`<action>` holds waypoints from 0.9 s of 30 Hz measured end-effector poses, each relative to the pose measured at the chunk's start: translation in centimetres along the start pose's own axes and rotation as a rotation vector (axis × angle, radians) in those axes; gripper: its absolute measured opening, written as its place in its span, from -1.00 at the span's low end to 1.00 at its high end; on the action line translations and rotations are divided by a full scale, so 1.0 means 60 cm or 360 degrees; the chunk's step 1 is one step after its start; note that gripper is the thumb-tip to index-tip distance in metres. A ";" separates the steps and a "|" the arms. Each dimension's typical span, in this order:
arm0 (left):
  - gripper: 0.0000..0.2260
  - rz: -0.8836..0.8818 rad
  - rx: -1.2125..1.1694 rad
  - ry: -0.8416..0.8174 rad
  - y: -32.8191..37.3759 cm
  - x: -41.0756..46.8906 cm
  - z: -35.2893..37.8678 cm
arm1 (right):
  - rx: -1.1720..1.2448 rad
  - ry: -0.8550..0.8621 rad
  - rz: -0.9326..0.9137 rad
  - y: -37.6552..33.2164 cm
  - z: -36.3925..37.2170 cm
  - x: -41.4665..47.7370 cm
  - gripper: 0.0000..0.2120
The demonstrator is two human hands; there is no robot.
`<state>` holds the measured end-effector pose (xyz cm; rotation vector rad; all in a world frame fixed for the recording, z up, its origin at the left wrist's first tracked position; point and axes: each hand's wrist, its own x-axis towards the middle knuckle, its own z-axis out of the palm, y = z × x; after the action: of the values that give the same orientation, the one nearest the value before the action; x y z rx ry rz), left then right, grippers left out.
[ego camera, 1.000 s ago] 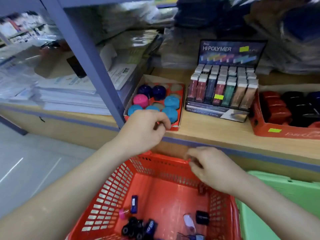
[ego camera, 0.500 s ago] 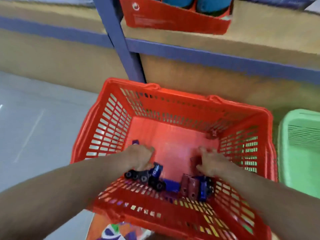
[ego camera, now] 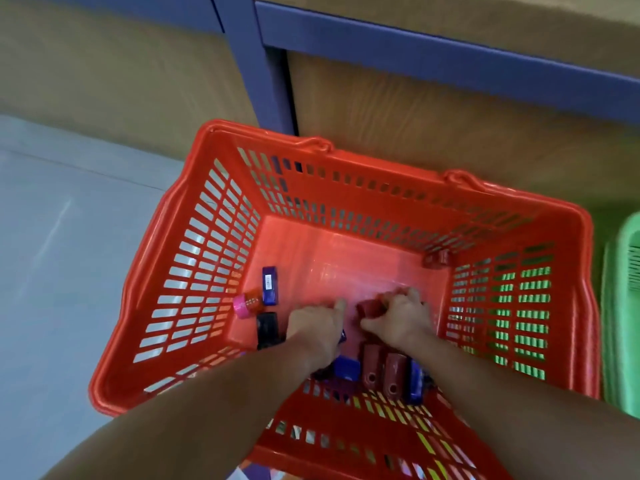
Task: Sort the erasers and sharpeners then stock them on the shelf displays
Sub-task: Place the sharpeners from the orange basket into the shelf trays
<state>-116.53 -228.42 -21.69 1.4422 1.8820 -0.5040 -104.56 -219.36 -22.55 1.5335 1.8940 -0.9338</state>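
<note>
On the head camera, both my hands are down in the red basket (ego camera: 214, 216), which stands on the floor under the shelf (ego camera: 450, 60). My right hand (ego camera: 398, 320) has its grip curled round a dark red sharpener (ego camera: 370, 308). The left hand (ego camera: 313, 325) points one finger forward, and I cannot tell whether its grip holds anything. To sort well, I would keep to one colour, taking the two dark red sharpeners (ego camera: 372, 370) by the near wall next and leaving the blue sharpener (ego camera: 269, 285) for a later pass.
</note>
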 end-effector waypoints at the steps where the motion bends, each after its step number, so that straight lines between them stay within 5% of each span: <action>1: -0.48 0.0030 -0.0110 0.0031 -0.007 0.000 -0.002 | 0.0308 -0.0026 0.0085 -0.003 -0.006 0.000 -0.45; 4: -0.53 0.0042 -0.0675 0.0110 -0.035 0.003 -0.024 | 0.1234 -0.0232 0.0209 -0.006 -0.037 -0.006 -0.74; 6: -0.58 0.0027 -0.0730 0.0285 -0.059 0.009 -0.049 | 0.1536 -0.0444 0.0227 -0.005 -0.063 -0.017 -0.82; 9: -0.54 -0.0071 -0.0375 0.0481 -0.106 0.020 -0.063 | 0.1692 -0.0565 0.0225 -0.001 -0.088 -0.031 -0.84; 12: -0.47 -0.0250 -0.0188 0.0409 -0.138 0.031 -0.037 | 0.1776 -0.0653 0.0276 0.000 -0.099 -0.045 -0.70; 16: -0.44 -0.0197 -0.0307 0.0413 -0.164 0.032 -0.009 | 0.2011 -0.0827 0.0239 0.003 -0.105 -0.065 -0.45; 19: -0.42 -0.0070 -0.0430 0.0392 -0.173 0.031 -0.011 | 0.2083 -0.0863 0.0214 -0.005 -0.105 -0.083 -0.51; 24: -0.48 -0.0063 -0.1437 0.0424 -0.137 0.022 -0.092 | 0.2044 -0.0825 -0.0048 -0.016 -0.120 -0.108 -0.76; 27: -0.50 0.0217 -0.2134 0.0477 -0.082 -0.025 -0.170 | 0.1943 -0.0761 -0.0173 -0.017 -0.152 -0.132 -0.77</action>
<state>-123.96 -224.04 -14.20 0.6812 1.6601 0.9523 -103.64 -217.19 -10.64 1.5026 1.0159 -2.5050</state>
